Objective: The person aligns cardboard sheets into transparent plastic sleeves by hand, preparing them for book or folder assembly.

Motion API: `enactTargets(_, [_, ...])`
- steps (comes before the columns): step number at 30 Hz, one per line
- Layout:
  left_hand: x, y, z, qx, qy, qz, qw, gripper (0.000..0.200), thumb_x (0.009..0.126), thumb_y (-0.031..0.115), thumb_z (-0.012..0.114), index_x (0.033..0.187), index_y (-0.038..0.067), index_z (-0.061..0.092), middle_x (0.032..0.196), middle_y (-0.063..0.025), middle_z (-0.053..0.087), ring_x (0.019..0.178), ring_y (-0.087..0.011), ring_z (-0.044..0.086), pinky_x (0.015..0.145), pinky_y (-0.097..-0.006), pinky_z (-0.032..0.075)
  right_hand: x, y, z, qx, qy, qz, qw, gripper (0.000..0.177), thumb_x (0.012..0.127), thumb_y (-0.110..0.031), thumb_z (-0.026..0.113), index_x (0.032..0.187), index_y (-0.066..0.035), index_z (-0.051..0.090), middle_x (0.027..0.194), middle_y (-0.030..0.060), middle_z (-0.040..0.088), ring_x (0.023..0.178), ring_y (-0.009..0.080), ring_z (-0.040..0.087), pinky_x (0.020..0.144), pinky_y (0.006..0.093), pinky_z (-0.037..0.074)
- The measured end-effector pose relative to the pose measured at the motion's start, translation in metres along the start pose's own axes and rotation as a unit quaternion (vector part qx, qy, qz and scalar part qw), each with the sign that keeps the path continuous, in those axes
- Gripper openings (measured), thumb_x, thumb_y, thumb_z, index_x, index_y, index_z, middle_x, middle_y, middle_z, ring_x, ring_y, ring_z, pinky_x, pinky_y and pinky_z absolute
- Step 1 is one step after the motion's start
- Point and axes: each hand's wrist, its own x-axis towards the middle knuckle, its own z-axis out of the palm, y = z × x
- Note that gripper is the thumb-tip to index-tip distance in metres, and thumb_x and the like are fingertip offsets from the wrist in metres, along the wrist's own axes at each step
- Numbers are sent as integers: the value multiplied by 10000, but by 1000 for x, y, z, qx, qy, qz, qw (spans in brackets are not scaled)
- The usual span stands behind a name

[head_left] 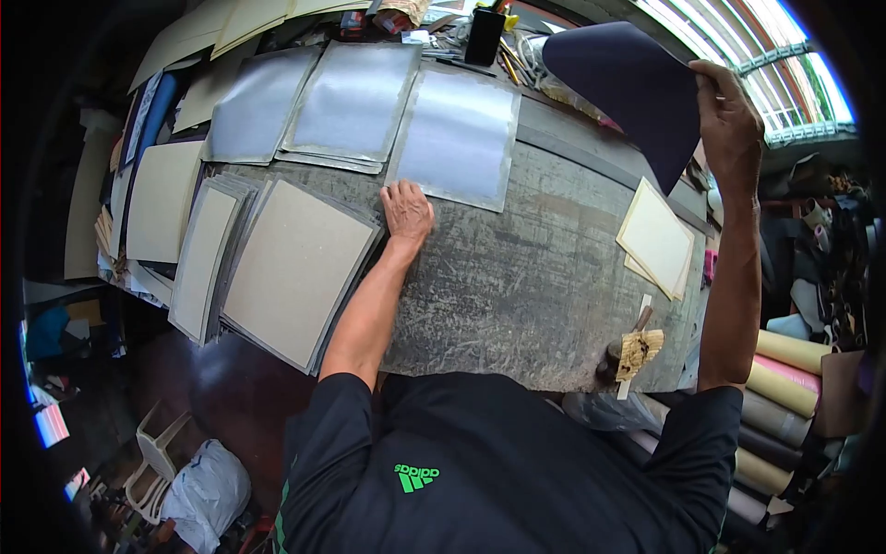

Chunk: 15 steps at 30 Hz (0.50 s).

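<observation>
Right hand (729, 120) fingers pinch a dark navy sheet (628, 88) held high, hanging leftward over the worktop (526, 277); the left hand (406, 210) lies flat and empty, touching a grey sheet (459, 138).

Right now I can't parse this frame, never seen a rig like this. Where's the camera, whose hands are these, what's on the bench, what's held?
No machine: a person works bare-handed, and the single camera sits on their head, looking forward and down. Hence their black shirt at the bottom and the bent edges. The left hand rests on the grey workbench, at the near edge of a grey sheet; it holds nothing. The right hand is raised, its grip pinching a dark blue sheet by one edge, clear of the bench. More grey sheets lie beside the first, tan boards are stacked on the left, cream sheets lie on the right, and what looks like a worn brush lies near the front edge.
</observation>
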Motion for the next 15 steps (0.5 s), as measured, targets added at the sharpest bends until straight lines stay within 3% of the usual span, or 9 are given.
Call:
enactTargets(2, [9, -9, 6, -59, 74, -8, 995, 474, 775, 177, 581, 1202, -30, 566, 1149, -235, 597, 1110, -376, 542, 924, -509, 405, -34, -25, -14, 13, 1, -133, 991, 143, 887, -33, 594, 1016, -65, 646, 895, 95, 668, 776, 214, 670, 692, 329, 534])
enactTargets(3, [7, -11, 3, -57, 66, 0, 996, 474, 775, 177, 581, 1202, -30, 566, 1149, -235, 597, 1110, -376, 542, 924, -509, 405, -63, -47, -19, 26, -14, -153, 988, 133, 856, 12, 605, 979, -28, 635, 902, 107, 661, 782, 226, 669, 654, 313, 539])
enactTargets(4, [5, -12, -8, -139, 65, -28, 988, 440, 795, 145, 547, 1192, -43, 557, 1144, -254, 589, 1082, -375, 559, 900, -486, 432, -97, -60, -19, 32, -27, -168, 985, 127, 845, 11, 610, 968, -9, 634, 906, 121, 657, 798, 232, 668, 623, 284, 546])
enactTargets(6, [8, -25, -10, -219, 65, -54, 972, 407, 815, 113, 514, 1183, -57, 548, 1140, -273, 581, 1053, -374, 577, 876, -462, 459, -187, -82, -12, 60, -79, -152, 983, 144, 831, -31, 642, 974, -27, 658, 930, 105, 665, 825, 196, 661, 629, 291, 567])
enactTargets(7, [9, -38, 4, -242, 162, 12, 957, 390, 834, 91, 485, 1189, -61, 535, 1134, -266, 583, 1040, -370, 582, 876, -449, 463, -245, -86, 1, 76, -84, -151, 982, 147, 842, -55, 639, 987, -39, 660, 943, 97, 668, 834, 177, 655, 647, 305, 573])
enactTargets(8, [9, -43, 13, -262, 256, 78, 927, 374, 853, 69, 456, 1196, -66, 521, 1127, -259, 585, 1028, -367, 587, 876, -437, 467, -286, -98, 0, 89, -130, -127, 979, 138, 829, -41, 632, 965, -29, 650, 971, 101, 660, 894, 200, 652, 736, 344, 563])
enactTargets(12, [-25, -45, 2, -285, 229, 37, 930, 299, 864, 64, 475, 1130, -17, 584, 1134, -180, 602, 1072, -354, 568, 911, -417, 458, -462, -92, 35, 134, -244, 31, 960, 168, 778, -4, 624, 944, -28, 618, 999, 100, 619, 1035, 279, 606, 876, 401, 494])
enactTargets(14, [-49, -32, 5, -211, 241, 52, 946, 266, 858, 64, 497, 1090, 6, 613, 1145, -147, 602, 1129, -336, 537, 946, -423, 433, -497, -92, 36, 121, -272, 104, 949, 188, 762, 13, 620, 944, -33, 609, 997, 100, 606, 1069, 303, 586, 908, 413, 469])
enactTargets(15, [-60, -21, 11, -170, 248, 107, 948, 266, 854, 70, 512, 1093, 13, 615, 1166, -146, 590, 1172, -335, 507, 977, -441, 407, -503, -92, 37, 109, -251, 134, 952, 203, 758, 20, 619, 952, -38, 609, 1003, 100, 601, 1079, 307, 578, 915, 414, 465])
